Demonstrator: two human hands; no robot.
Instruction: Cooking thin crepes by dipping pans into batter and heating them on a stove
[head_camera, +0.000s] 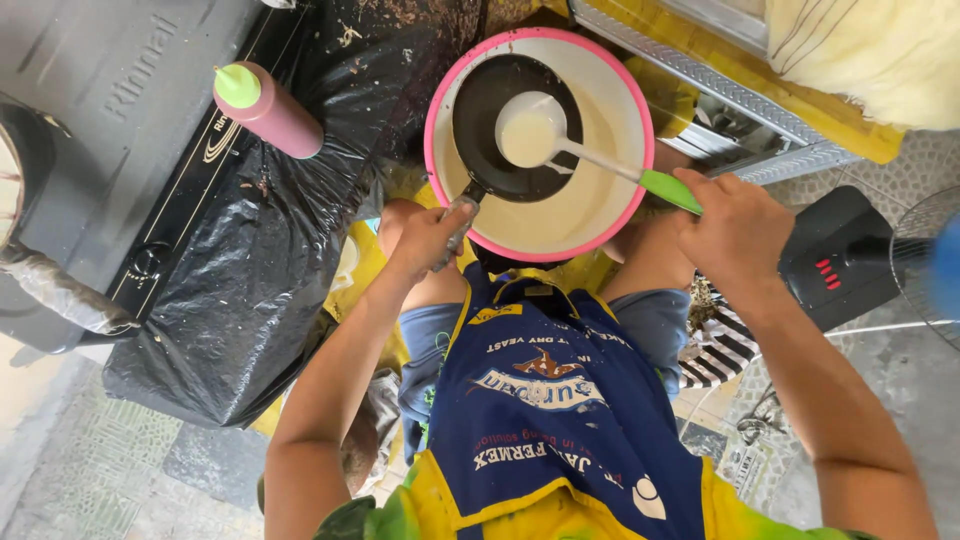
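Fingers (425, 240) grip round black pan (515, 125); plastic ladle (560, 140).

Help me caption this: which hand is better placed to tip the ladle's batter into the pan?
Right. The right hand grips the ladle above the pan; the left hand is holding that pan's handle.

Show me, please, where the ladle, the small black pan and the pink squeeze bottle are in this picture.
ladle (530, 133): head view, on its batter-filled bowl.
small black pan (478, 130): head view, on its dark inner surface.
pink squeeze bottle (280, 120): head view, on its pink body.
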